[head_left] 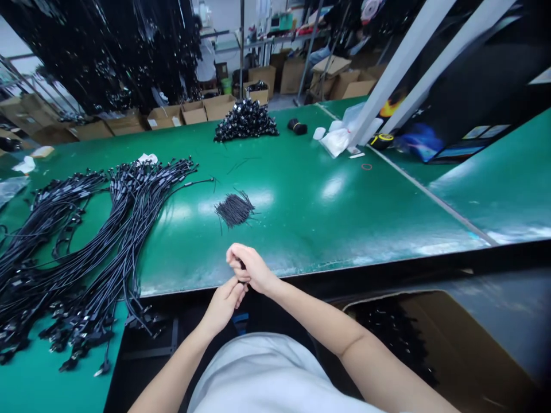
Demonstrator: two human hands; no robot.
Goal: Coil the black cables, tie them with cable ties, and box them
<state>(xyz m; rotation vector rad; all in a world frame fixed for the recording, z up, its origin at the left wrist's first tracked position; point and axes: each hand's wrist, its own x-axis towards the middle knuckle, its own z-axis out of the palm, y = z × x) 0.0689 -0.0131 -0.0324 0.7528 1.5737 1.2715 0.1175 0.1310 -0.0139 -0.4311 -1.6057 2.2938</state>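
Observation:
My right hand (251, 267) is closed, fingers curled, just off the front edge of the green table. Below it and touching it, my left hand (227, 301) is closed in a pinch. A small dark bit of something shows between the fingers; the rest is hidden by the hands. On the table just beyond lies a pile of short, thin black ties (235, 210). To the left spread long bundles of black cables (129, 212) with plugs at their ends. Farther back is a heap of coiled black cables (247, 121).
The green table (327, 223) has its front edge near my wrists. A roll of black ties (297, 126), white plastic bags (337, 139), a tape measure (381, 140) and a red rubber band (366, 167) lie toward the right. A cardboard box (465, 344) with black things stands below right.

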